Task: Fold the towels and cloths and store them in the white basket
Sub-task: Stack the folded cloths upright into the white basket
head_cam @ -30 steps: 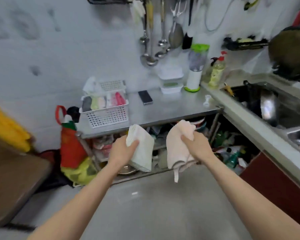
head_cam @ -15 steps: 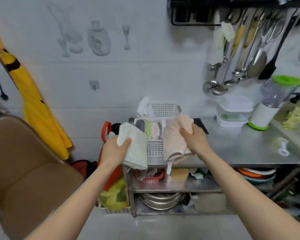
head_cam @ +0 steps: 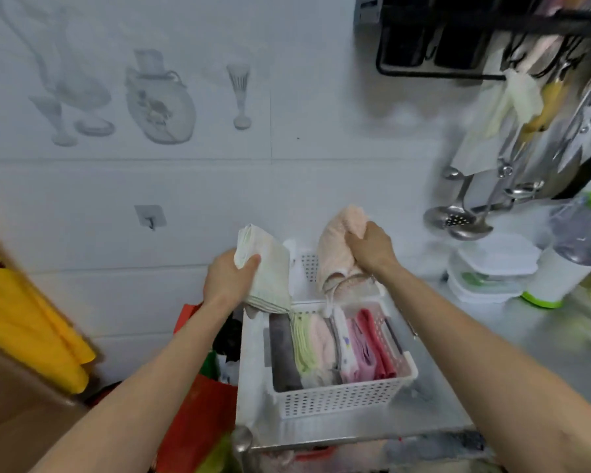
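Left hand [head_cam: 231,278] closed around a folded white towel [head_cam: 268,268], thumb across the near face, fingers behind; right hand [head_cam: 372,249] clamped over the top of a folded peach towel [head_cam: 335,254], one loose tape end dangling below. Both bundles raised just above the far edge of the white basket [head_cam: 342,399], white towel at roughly 11 o'clock of the basket, peach towel at 12 o'clock, neither touching the contents. Grips apparently chosen to keep the folds pressed flat during transfer, with the open edges pointing down toward the slots.

Basket seated on the left end of the steel table [head_cam: 512,363], long side toward the viewer, perforated wall in front. Inside, cloths filed upright on edge, from 9 to 3 o'clock: grey cloth [head_cam: 284,353], pale green cloth [head_cam: 302,343], light pink cloth [head_cam: 323,346], white patterned cloth [head_cam: 343,349], deeper pink cloths [head_cam: 372,349]. Upright filing presumably meant to save room and leave every piece visible. Row already fairly tight; likely need to spread neighbours apart before sliding either towel in.

Second perforated white container partly hidden behind the held towels. At 2 o'clock, stacked plastic food boxes [head_cam: 492,271] and hanging ladles [head_cam: 458,216]; at 8 o'clock, beside the table, a red bag [head_cam: 198,414]; at 9 o'clock, a yellow fabric [head_cam: 21,319].
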